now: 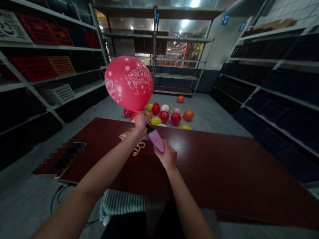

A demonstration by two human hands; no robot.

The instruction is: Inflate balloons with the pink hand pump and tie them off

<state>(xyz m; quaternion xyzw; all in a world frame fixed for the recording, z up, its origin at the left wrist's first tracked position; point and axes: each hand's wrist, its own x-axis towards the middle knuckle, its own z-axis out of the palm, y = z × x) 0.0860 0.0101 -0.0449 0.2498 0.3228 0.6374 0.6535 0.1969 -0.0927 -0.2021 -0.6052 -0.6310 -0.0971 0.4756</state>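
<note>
A large inflated pink-red balloon (129, 83) with white "Happy Birthday" print rises above the far edge of the table. My left hand (141, 123) is closed round the balloon's neck, at the black tip of a purple hand pump (157, 139). The pump slants down to the right, and my right hand (167, 154) grips its lower end. Beneath my left hand and forearm, some beige curly strips (139, 147) lie on the dark red-brown table (211, 166), partly hidden by the arm.
Several balloons (163, 116) in red, orange, yellow and white lie on the floor beyond the table. Racks with crates (61, 94) stand on the left, more racks (269, 63) on the right, and a metal shelf (174, 76) behind. A blurred flat object (68, 156) lies at the table's left.
</note>
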